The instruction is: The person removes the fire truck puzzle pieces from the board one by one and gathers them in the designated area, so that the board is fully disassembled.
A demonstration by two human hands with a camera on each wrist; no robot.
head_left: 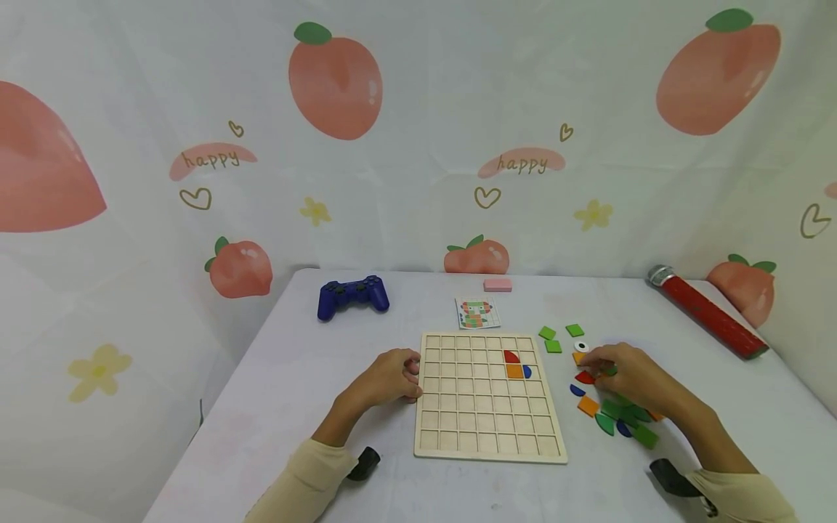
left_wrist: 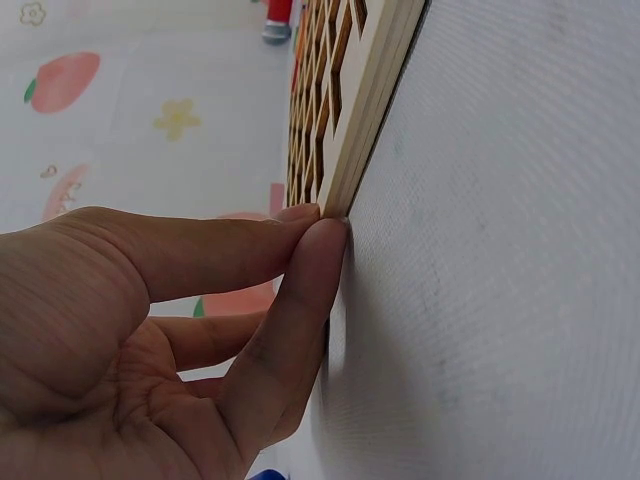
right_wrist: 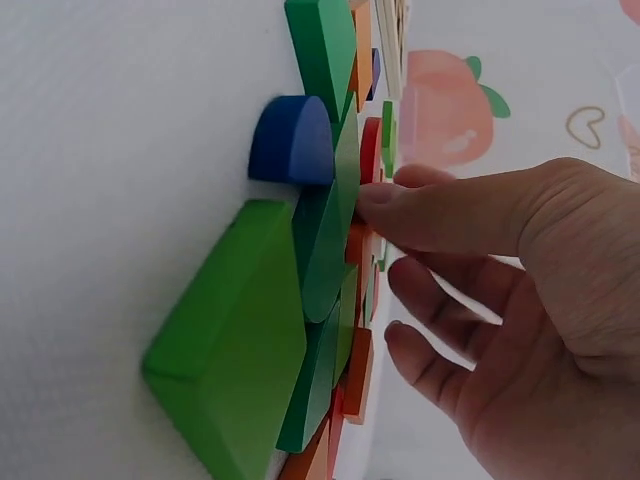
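A wooden grid board (head_left: 484, 407) lies flat on the table. My left hand (head_left: 392, 378) pinches its left edge between thumb and fingers; the left wrist view shows the thumb (left_wrist: 230, 255) on top. In the board's cells sit a red quarter-round piece (head_left: 511, 357), an orange square (head_left: 514, 371) and a blue half-round piece (head_left: 527, 372). To the right, my right hand (head_left: 624, 374) reaches low over loose pieces, fingertips close to a red quarter-round (head_left: 585, 378) and an orange square (head_left: 578, 358). No piece shows between its fingers, though the thumb partly hides the forefinger.
Green squares (head_left: 553, 346) and a white round piece (head_left: 581, 346) lie beyond the right hand, several mixed pieces (head_left: 646, 436) nearer. Behind the board are a pattern card (head_left: 478, 313) and a pink block (head_left: 498, 285). A blue game controller (head_left: 353, 296) and red microphone (head_left: 709, 312) lie farther out.
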